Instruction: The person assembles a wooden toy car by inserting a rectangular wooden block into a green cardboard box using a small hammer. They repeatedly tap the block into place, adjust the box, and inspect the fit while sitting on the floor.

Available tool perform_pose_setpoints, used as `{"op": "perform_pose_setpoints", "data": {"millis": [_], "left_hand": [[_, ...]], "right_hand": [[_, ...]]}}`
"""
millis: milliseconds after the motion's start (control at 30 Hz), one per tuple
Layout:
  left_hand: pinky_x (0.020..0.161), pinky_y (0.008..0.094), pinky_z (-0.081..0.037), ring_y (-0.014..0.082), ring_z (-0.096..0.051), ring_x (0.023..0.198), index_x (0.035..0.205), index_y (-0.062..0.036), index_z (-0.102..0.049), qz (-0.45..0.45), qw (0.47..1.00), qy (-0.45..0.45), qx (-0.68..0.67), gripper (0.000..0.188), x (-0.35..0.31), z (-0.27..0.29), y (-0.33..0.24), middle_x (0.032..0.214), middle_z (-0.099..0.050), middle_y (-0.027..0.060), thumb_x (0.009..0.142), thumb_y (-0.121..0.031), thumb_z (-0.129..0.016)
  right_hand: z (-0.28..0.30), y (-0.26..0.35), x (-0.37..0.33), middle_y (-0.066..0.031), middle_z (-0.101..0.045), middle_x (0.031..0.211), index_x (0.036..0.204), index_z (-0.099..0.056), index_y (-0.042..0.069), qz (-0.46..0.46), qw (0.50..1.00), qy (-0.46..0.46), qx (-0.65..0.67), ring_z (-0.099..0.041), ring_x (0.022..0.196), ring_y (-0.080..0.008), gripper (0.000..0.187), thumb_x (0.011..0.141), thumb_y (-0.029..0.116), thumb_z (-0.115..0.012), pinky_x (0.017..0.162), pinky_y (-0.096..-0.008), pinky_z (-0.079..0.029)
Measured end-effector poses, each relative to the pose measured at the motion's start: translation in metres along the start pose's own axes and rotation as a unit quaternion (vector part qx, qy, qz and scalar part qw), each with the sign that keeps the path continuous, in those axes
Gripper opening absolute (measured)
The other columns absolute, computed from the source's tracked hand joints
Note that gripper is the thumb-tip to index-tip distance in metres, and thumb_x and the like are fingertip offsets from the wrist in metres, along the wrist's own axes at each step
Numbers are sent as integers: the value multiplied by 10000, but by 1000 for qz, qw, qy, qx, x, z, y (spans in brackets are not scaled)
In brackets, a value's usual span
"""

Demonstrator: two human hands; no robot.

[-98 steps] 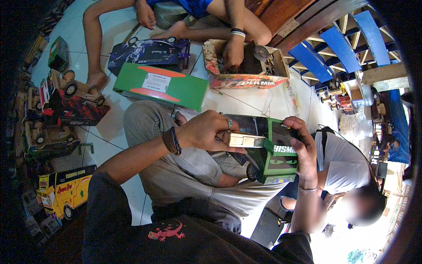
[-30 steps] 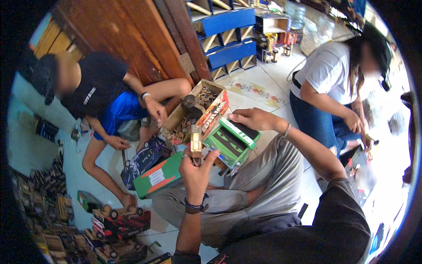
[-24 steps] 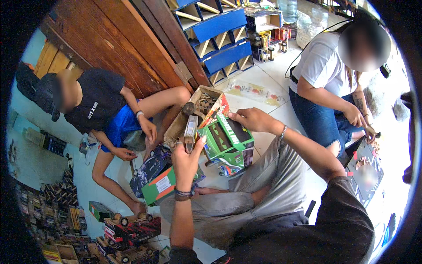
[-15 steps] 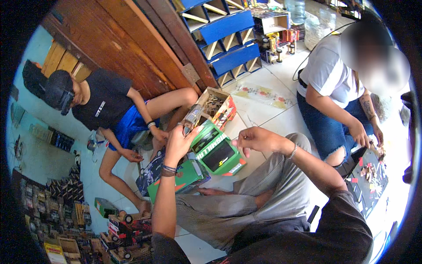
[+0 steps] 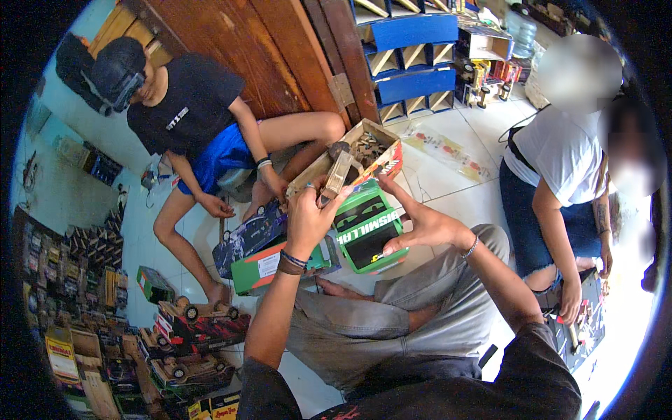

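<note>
My left hand [image 5: 311,218] is closed around a small wooden toy-vehicle part [image 5: 340,172], which has a dark round wheel at its far end. Just right of that part, a green box-shaped toy truck body [image 5: 367,241] with black panels and white lettering sits tilted. My right hand [image 5: 441,229] spans the body's right side with thumb and fingers spread wide. Its thumb lies over the near part and a fingertip is by the far corner; whether it presses on the body is unclear. A second green and orange body [image 5: 245,278] lies by my left wrist.
Beyond my hands stands a wooden box [image 5: 392,155] of small wood pieces. A person in black [image 5: 185,105] sits at the left; another in white [image 5: 560,154] works at the right. Stacked toy trucks [image 5: 192,336] fill the lower left. A blue rack [image 5: 413,63] stands behind.
My right hand has opened from a curled shape and moved onto the green body's side. My left hand has turned, showing the wooden part more clearly. The view has shifted.
</note>
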State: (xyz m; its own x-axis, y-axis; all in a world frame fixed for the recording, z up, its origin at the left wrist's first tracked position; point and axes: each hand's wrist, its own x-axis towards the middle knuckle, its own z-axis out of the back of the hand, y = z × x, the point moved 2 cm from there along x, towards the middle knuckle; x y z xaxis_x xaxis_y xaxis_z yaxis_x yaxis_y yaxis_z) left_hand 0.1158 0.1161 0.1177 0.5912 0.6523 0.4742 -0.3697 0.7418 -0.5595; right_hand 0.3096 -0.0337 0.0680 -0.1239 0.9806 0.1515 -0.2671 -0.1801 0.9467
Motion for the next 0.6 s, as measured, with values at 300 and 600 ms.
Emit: {"op": "perform_pose_setpoints", "data": {"millis": [300, 600], "left_hand": [[681, 253, -475, 68, -592, 771, 1078, 29, -686, 176, 968, -5, -182, 328, -80, 36, 12, 875, -694, 1, 979, -283, -702], [898, 308, -560, 133, -670, 1044, 1274, 10, -591, 235, 851, 21, -469, 377, -170, 3, 21, 1155, -697, 68, 937, -81, -732]], "right_hand": [[3, 1, -1, -188, -161, 1665, 1633, -30, 96, -34, 998, -3, 53, -155, 1541, -300, 1265, 760, 430, -883, 1213, -469, -263], [-15, 3, 26, -188, -431, 1527, 1529, -357, -8, -59, 965, -156, 203, -413, 1415, -283, 846, 1037, 671, -238, 1181, -410, -325]]}}
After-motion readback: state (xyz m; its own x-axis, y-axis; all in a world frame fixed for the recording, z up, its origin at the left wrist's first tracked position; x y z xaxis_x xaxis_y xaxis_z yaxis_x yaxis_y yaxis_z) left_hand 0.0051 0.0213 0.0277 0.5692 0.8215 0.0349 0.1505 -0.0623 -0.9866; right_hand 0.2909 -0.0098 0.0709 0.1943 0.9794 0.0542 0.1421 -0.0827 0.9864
